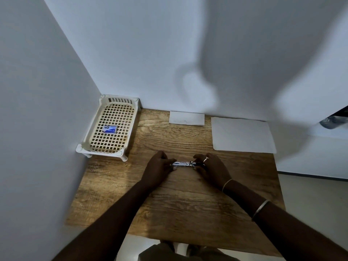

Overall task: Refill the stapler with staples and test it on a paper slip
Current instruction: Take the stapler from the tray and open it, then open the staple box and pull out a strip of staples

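A small metal stapler (183,164) lies flat and spread open lengthwise in the middle of the wooden table (188,210). My left hand (159,166) grips its left end and my right hand (213,166) grips its right end. A small blue staple box (110,128) lies in the cream plastic basket (88,146) at the far left. A small paper slip (186,118) lies at the back of the table against the wall. Whether staples sit in the stapler's channel is too small to tell.
A larger white paper sheet (243,135) lies at the back right of the table. Walls close the table in at the left and back. A dark object (334,121) pokes in at the right edge. The table's right and front edges drop to the floor.
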The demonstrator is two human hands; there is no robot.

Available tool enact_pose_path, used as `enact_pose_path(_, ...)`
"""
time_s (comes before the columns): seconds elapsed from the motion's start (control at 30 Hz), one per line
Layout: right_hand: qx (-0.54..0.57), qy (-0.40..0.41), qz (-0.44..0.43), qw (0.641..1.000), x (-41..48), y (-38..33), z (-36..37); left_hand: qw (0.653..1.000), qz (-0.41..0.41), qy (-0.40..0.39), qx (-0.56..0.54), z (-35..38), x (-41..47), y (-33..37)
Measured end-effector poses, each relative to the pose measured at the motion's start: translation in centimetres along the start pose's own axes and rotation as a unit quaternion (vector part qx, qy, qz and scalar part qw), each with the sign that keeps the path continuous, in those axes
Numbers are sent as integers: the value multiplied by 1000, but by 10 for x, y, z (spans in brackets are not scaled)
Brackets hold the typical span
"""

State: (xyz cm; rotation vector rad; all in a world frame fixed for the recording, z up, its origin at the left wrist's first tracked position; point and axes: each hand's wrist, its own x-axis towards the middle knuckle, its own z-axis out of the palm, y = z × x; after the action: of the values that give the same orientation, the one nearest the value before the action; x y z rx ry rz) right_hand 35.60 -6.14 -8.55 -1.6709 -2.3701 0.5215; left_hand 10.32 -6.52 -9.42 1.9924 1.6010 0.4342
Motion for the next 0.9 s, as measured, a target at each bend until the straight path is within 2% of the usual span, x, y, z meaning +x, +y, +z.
enact_pose_path(0.17,-28,24,-15,999,5,-9,-5,1000,23,19,-5,-13,-1,-1)
enact_pose_path(0.33,68,114,-15,991,42,-43,-17,989,35,130,-68,-52,-5,-11)
enact_pose_path(0.47,97,138,-82,982,102,-91,-20,967,-27,245,-61,-99,3,-33)
enact_pose_path(0.6,92,107,-125,982,157,-143,-7,934,-139,320,-73,-139,14,-69)
enact_pose_path(0.73,70,56,-123,988,197,-186,13,925,-236,290,-67,-159,19,-102)
enact_pose_path(0.9,51,20,-108,993,228,-215,41,926,-254,268,-81,-162,22,-120)
